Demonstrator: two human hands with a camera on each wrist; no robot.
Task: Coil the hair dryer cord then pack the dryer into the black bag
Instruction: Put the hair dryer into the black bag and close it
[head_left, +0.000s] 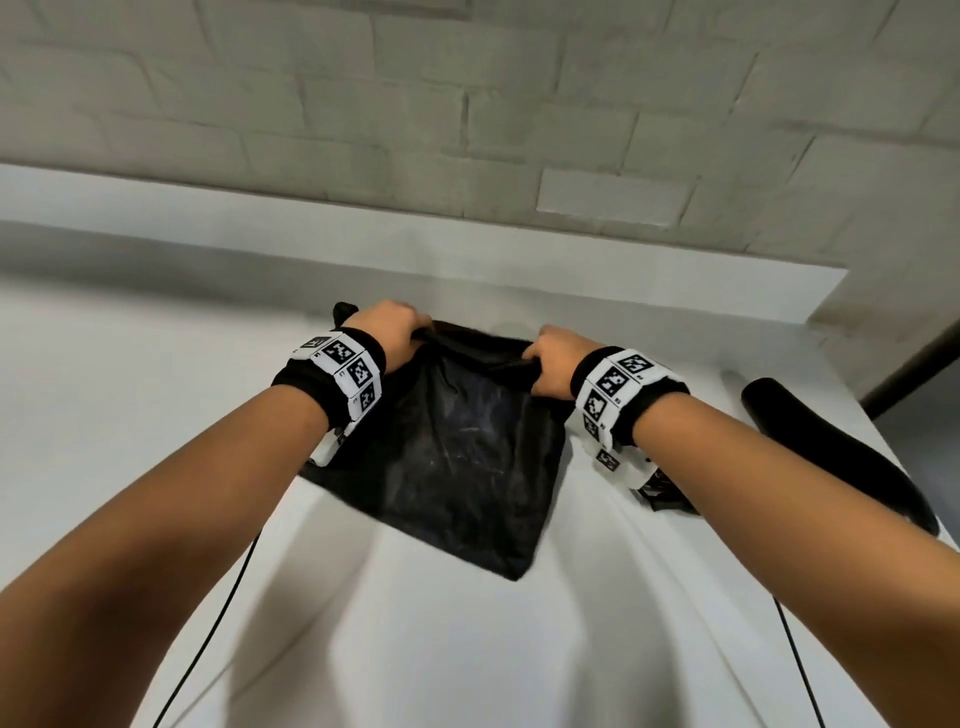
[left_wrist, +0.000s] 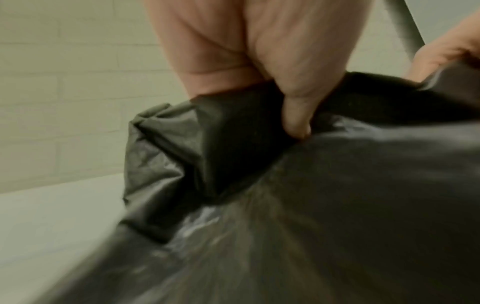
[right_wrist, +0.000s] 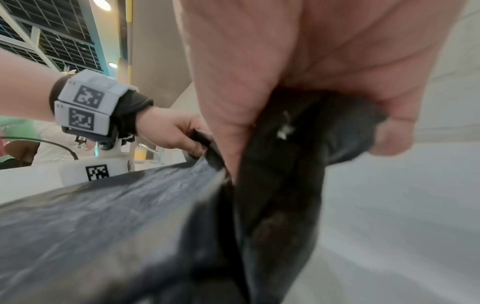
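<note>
Two bare arms fill the bottom of the head view, each with a black wristband (head_left: 332, 387) that has white squares with black patterns. Thin black wires run down from the wrists and are cut off at the bottom edge.

The left hand (head_left: 387, 332) has a tight grip on the far left corner of the black bag (head_left: 457, 457). In the left wrist view the thumb (left_wrist: 296, 115) pinches down into the bunched cloth. The right hand (head_left: 553, 364) has a closed grip on the far right corner, with the cloth squeezed between its curled fingers (right_wrist: 392, 131) and palm.

The bag is stretched between the two hands over the white tabletop (head_left: 156, 415). Its near corner points toward the person. The bag is blurry in both wrist views, and you cannot see inside it.

The hair dryer (head_left: 831, 452) lies on the tabletop to the right of the bag, outside it. The right arm hides much of it, so only a long black shape shows. Its cord is hard to make out. A pale brick wall (head_left: 467, 104) stands behind the tabletop.
</note>
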